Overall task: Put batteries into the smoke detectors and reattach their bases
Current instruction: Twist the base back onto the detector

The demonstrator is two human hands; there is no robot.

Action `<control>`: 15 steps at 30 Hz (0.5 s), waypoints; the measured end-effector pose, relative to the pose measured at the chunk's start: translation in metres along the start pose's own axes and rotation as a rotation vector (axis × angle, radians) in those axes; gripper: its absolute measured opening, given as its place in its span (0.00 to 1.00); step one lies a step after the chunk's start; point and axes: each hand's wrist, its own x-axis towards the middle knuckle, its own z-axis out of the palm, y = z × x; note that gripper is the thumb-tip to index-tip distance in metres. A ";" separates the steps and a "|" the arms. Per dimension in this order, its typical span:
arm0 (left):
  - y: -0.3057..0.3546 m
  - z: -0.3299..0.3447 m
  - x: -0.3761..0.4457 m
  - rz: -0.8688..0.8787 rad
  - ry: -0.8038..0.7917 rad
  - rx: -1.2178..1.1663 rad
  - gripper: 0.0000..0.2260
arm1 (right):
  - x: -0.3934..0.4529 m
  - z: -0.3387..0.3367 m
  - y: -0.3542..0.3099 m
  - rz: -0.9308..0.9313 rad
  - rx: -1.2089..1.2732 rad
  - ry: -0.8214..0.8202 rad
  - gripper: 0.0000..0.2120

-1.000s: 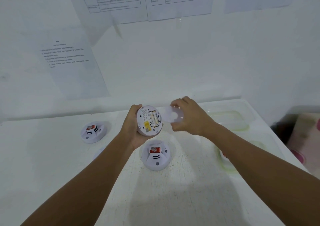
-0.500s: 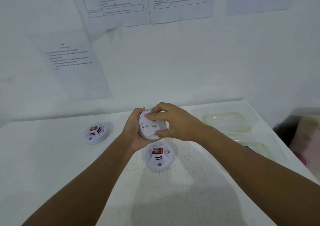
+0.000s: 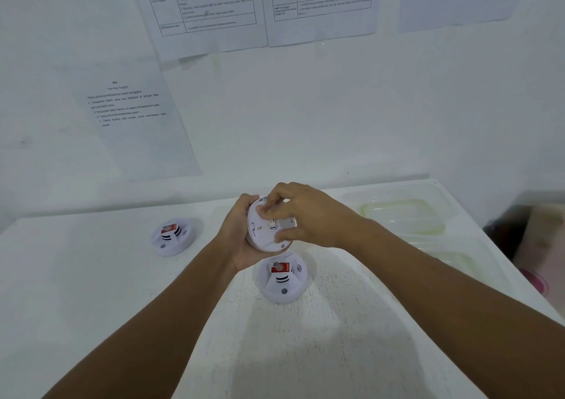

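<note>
Left hand (image 3: 241, 239) cups a white smoke detector (image 3: 266, 230) from behind and below, fingers wrapped round its far edge, holding it tilted on edge above the worktop (image 3: 91, 291). Right hand (image 3: 302, 215) is over the detector's facing side, fingertips curled and pinching the round white base (image 3: 260, 239) against it; the hand covers much of the base, so whether it is fully seated cannot be told. Smoke detectors counted: three. One in the hands, one just below them on the worktop (image 3: 282, 277) with a red label on top, one off to the left (image 3: 173, 236), well apart, also red-labelled. Both of those sit flat, dome side up. No loose batteries visible. To the right on the worktop, two clear plastic trays, near one (image 3: 458, 264) and far one (image 3: 403, 215), contents unclear. On the wall behind, three printed sheets: one text sheet on the left (image 3: 131, 117), two tabled sheets up top (image 3: 208, 10) (image 3: 324, 1), print too small to read. Both forearms cross the lower frame and hide part of the worktop.
</note>
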 end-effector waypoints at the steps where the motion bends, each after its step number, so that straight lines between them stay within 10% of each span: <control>1: -0.001 -0.001 0.001 -0.003 0.004 -0.007 0.13 | 0.000 -0.001 -0.001 0.002 -0.010 -0.002 0.24; 15: 0.001 0.007 -0.002 -0.011 0.116 0.039 0.14 | -0.007 0.005 0.001 0.088 0.060 0.076 0.31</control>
